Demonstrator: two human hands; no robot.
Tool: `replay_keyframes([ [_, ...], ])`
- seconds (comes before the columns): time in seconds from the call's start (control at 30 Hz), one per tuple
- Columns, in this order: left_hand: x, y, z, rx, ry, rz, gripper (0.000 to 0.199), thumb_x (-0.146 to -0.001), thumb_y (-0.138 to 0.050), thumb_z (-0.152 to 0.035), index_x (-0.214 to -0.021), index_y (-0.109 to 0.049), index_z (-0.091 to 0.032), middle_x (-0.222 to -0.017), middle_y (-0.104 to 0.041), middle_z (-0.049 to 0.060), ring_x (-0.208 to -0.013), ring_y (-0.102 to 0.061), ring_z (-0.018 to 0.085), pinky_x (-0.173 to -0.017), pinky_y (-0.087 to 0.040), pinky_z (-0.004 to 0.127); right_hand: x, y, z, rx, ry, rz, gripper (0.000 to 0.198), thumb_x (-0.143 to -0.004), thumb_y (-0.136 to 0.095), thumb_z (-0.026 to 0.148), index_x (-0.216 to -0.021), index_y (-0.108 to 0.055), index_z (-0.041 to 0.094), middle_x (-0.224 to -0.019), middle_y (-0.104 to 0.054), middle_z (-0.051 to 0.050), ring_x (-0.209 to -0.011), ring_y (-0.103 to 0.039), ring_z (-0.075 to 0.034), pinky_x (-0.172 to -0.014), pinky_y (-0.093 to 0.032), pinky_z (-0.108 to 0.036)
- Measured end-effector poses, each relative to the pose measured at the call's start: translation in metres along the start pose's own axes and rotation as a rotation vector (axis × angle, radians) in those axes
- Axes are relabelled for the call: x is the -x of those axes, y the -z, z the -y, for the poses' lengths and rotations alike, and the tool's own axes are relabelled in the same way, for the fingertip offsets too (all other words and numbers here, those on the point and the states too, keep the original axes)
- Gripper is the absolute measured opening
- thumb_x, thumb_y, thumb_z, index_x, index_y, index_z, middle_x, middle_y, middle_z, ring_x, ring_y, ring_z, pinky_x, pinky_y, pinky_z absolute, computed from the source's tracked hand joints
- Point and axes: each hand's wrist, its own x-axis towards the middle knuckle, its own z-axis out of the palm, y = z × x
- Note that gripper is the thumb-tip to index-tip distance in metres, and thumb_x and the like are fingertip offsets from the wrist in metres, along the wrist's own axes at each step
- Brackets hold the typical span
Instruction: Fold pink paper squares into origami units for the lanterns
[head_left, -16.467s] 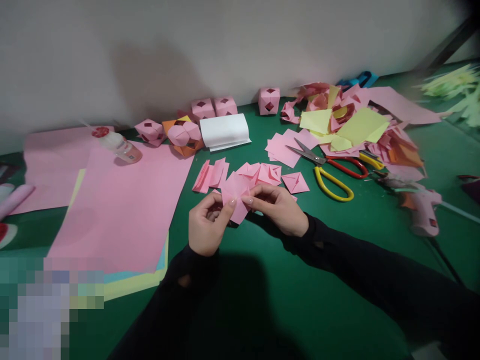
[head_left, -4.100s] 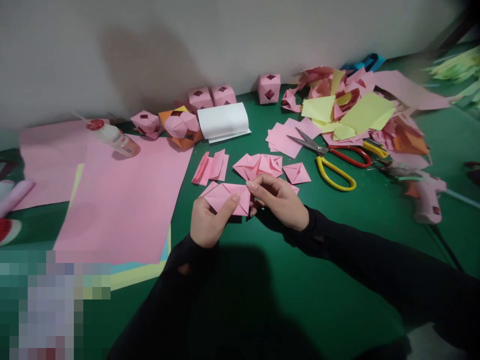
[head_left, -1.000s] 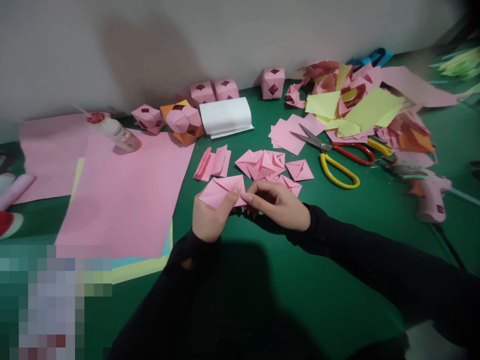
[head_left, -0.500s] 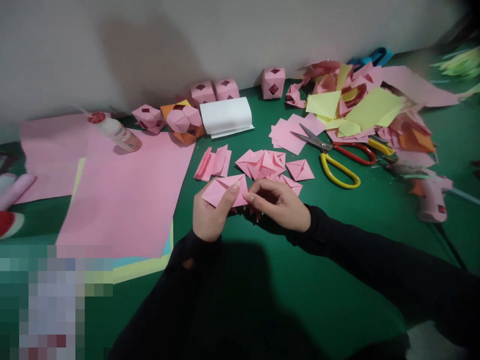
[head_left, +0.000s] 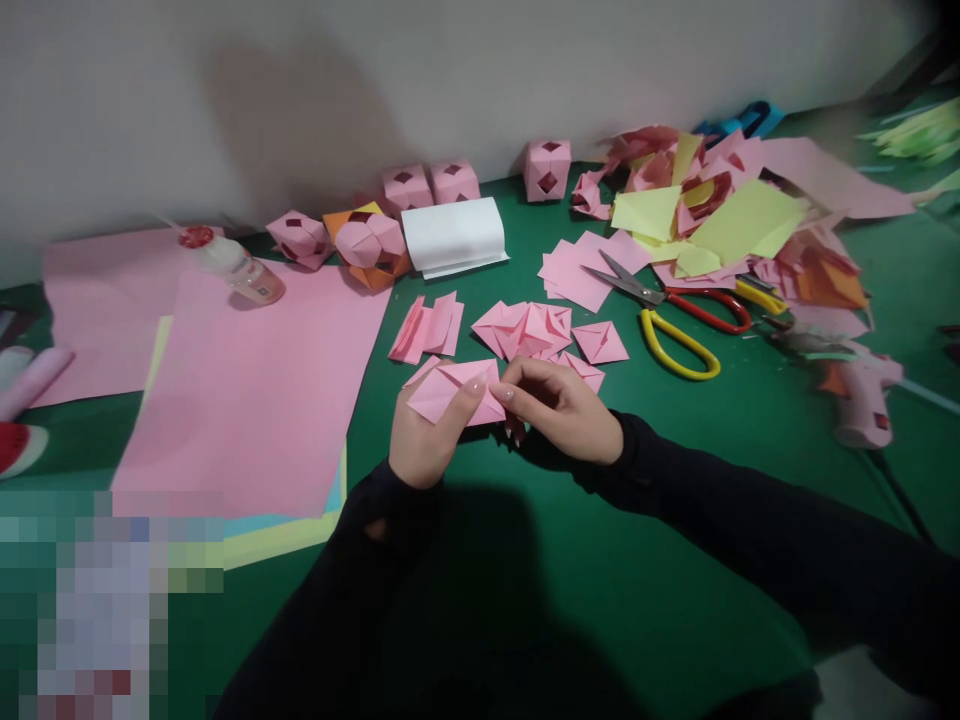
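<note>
A folded pink paper piece [head_left: 442, 393] is pinched in my left hand [head_left: 421, 437], the thumb lying across its face. My right hand [head_left: 564, 408] pinches the right edge of the same piece between thumb and forefinger. Just beyond the hands lies a pile of folded pink paper pieces [head_left: 525, 328], with one more folded pink square [head_left: 600, 342] to its right. Several narrow folded pink strips [head_left: 427, 328] rest to the left of the pile. The undersides of both hands are partly hidden.
Open scissors [head_left: 679, 345] lie right of the pile, near flat pink squares [head_left: 581, 262]. A pink glue gun [head_left: 862, 400] is at far right, below paper scraps [head_left: 750, 215]. Pink sheets [head_left: 255, 400] with a glue bottle [head_left: 240, 270] cover the left. Folded paper cubes [head_left: 547, 170] line the wall.
The folded piece has shifted slightly right and down, tilting a little in my left hand. Both hands keep their pinch on it, and the things on the table are unmoved.
</note>
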Motion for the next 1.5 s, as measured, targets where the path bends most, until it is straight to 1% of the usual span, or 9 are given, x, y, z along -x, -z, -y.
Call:
replay_keyframes([
  [0.1, -0.0001, 0.0001, 0.0035, 0.009, -0.007, -0.010, 0.022, -0.086, -0.061, -0.035, -0.074, -0.064, -0.016, -0.069, -0.062, 0.001, -0.065, -0.059, 0.014, -0.063, -0.048, 0.025, 0.0009, -0.0002, -0.0004, 0.047, -0.007, -0.033, 0.029, -0.084, -0.069, 0.038, -0.074, -0.053, 0.017, -0.056, -0.057, 0.005, -0.045, -0.055, -0.007, -0.044, -0.045, -0.018],
  [0.2, -0.0002, 0.0005, 0.0059, -0.001, -0.045, -0.005, 0.017, -0.085, -0.062, -0.030, -0.077, -0.066, -0.016, -0.071, -0.063, 0.001, -0.068, -0.060, 0.014, -0.065, -0.048, 0.025, 0.0011, -0.0004, -0.0002, 0.068, -0.018, -0.046, 0.029, -0.084, -0.069, 0.039, -0.074, -0.053, 0.017, -0.056, -0.057, 0.005, -0.044, -0.053, -0.006, -0.042, -0.043, -0.017],
  [0.47, -0.0008, 0.0011, 0.0021, -0.037, -0.027, -0.012, 0.017, -0.084, -0.061, -0.029, -0.079, -0.067, -0.015, -0.075, -0.066, 0.002, -0.071, -0.063, 0.016, -0.067, -0.049, 0.026, -0.0002, -0.0003, 0.0007, -0.001, -0.042, 0.014, 0.037, -0.089, -0.059, 0.049, -0.073, -0.051, 0.017, -0.056, -0.057, 0.004, -0.046, -0.056, -0.007, -0.045, -0.045, -0.019],
  [0.6, -0.0001, 0.0006, 0.0002, -0.062, 0.006, -0.017, 0.017, -0.084, -0.060, -0.030, -0.078, -0.065, -0.015, -0.073, -0.064, 0.002, -0.070, -0.061, 0.015, -0.066, -0.048, 0.026, 0.0004, 0.0000, -0.0013, 0.025, -0.034, 0.040, 0.033, -0.085, -0.068, 0.042, -0.072, -0.050, 0.017, -0.058, -0.058, 0.004, -0.048, -0.054, -0.006, -0.046, -0.043, -0.018],
  [0.73, -0.0002, 0.0005, 0.0013, -0.057, -0.015, 0.007, 0.017, -0.084, -0.061, -0.031, -0.077, -0.064, -0.016, -0.071, -0.062, 0.001, -0.066, -0.059, 0.014, -0.064, -0.047, 0.025, 0.0008, 0.0006, -0.0028, 0.043, -0.006, 0.050, 0.031, -0.085, -0.069, 0.038, -0.073, -0.049, 0.018, -0.060, -0.058, 0.004, -0.049, -0.053, -0.007, -0.047, -0.042, -0.018],
  [0.87, -0.0006, 0.0009, 0.0040, -0.056, -0.018, 0.000, 0.018, -0.083, -0.062, -0.032, -0.073, -0.063, -0.017, -0.067, -0.060, 0.000, -0.062, -0.056, 0.013, -0.058, -0.045, 0.024, 0.0011, 0.0006, -0.0022, 0.027, -0.018, 0.077, 0.032, -0.087, -0.066, 0.041, -0.073, -0.049, 0.018, -0.060, -0.058, 0.004, -0.051, -0.054, -0.007, -0.049, -0.043, -0.020],
  [1.03, -0.0011, 0.0014, 0.0044, -0.041, -0.035, 0.010, 0.016, -0.083, -0.062, -0.032, -0.076, -0.064, -0.017, -0.069, -0.061, 0.000, -0.064, -0.056, 0.014, -0.062, -0.046, 0.026, 0.0012, 0.0017, -0.0019, 0.003, -0.029, 0.101, 0.035, -0.094, -0.054, 0.047, -0.074, -0.046, 0.019, -0.058, -0.056, 0.005, -0.053, -0.056, -0.008, -0.052, -0.044, -0.021],
  [1.27, -0.0014, 0.0027, 0.0023, -0.059, -0.017, 0.062, 0.024, -0.085, -0.059, -0.036, -0.070, -0.060, -0.018, -0.064, -0.055, 0.000, -0.060, -0.052, 0.013, -0.059, -0.043, 0.026, 0.0009, 0.0015, -0.0025, 0.030, 0.022, 0.061, 0.033, -0.093, -0.056, 0.046, -0.075, -0.045, 0.020, -0.058, -0.056, 0.005, -0.052, -0.055, -0.008, -0.051, -0.044, -0.021],
  [1.5, -0.0009, 0.0037, 0.0036, -0.054, -0.033, 0.070, 0.022, -0.086, -0.059, -0.034, -0.072, -0.061, -0.017, -0.066, -0.057, 0.000, -0.062, -0.053, 0.014, -0.060, -0.043, 0.026, -0.0003, 0.0002, -0.0007, -0.036, -0.011, 0.068, 0.035, -0.092, -0.056, 0.048, -0.074, -0.046, 0.020, -0.056, -0.057, 0.005, -0.049, -0.055, -0.008, -0.052, -0.047, -0.022],
])
